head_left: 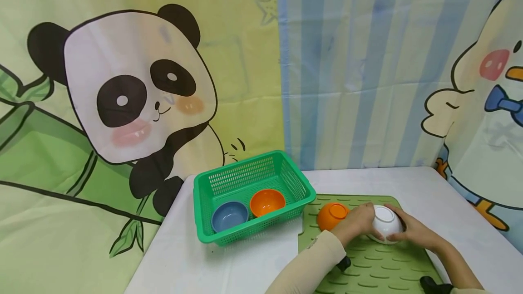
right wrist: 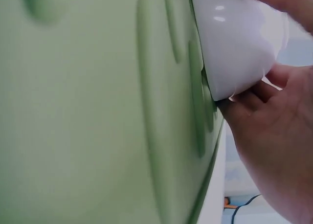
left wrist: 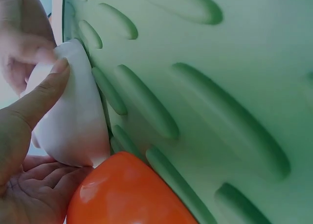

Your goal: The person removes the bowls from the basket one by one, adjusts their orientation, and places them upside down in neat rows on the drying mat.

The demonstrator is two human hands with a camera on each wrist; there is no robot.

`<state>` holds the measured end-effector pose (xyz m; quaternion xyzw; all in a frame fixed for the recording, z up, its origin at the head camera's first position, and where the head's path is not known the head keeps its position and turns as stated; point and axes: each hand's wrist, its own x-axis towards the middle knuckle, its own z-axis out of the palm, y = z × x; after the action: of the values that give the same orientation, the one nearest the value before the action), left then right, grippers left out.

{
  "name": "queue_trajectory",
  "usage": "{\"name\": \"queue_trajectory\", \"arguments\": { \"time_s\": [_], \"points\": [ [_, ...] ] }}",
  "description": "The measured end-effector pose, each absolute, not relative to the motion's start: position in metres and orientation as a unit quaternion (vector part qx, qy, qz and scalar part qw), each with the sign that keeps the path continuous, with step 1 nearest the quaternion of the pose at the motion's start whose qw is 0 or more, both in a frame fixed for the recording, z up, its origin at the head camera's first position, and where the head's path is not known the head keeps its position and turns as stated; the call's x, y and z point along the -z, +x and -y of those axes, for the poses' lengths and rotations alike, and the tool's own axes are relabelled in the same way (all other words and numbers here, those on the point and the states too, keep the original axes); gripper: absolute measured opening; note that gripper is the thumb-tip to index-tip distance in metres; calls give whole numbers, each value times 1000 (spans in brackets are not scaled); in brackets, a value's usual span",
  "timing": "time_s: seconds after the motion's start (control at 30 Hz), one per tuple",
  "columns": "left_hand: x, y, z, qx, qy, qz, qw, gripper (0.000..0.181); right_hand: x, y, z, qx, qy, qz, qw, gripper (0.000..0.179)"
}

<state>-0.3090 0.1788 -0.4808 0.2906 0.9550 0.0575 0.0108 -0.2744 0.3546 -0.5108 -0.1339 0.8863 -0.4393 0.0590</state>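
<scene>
A white bowl (head_left: 385,222) sits upside down on the green ridged mat (head_left: 380,267). My left hand (head_left: 359,222) holds its left side, and in the left wrist view the thumb (left wrist: 49,89) lies along the bowl's wall with the other fingers near the rim. From the opposite side my right hand (head_left: 418,229) grips the same bowl, its fingers at the rim in the right wrist view. Just left of the white bowl an orange bowl (head_left: 332,214) is also turned bottom-up on the mat, partly behind my left hand.
To the left stands a green perforated basket (head_left: 204,236) on the white tablecloth (head_left: 245,269). Inside it are a blue bowl (head_left: 229,216) and another orange bowl (head_left: 267,201), both rim up. A printed curtain (head_left: 339,71) hangs behind the table.
</scene>
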Motion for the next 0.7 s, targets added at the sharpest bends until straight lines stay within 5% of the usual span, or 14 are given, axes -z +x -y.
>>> {"name": "queue_trajectory", "arguments": {
  "time_s": [0.2,0.7],
  "points": [
    [478,-308,-180,-49,280,-958,18,77,504,-274,-354,474,-79,-873,89,75],
    [480,-309,-175,-73,300,-951,18,81,511,-275,-356,448,-97,-888,31,70]
  ]
}}
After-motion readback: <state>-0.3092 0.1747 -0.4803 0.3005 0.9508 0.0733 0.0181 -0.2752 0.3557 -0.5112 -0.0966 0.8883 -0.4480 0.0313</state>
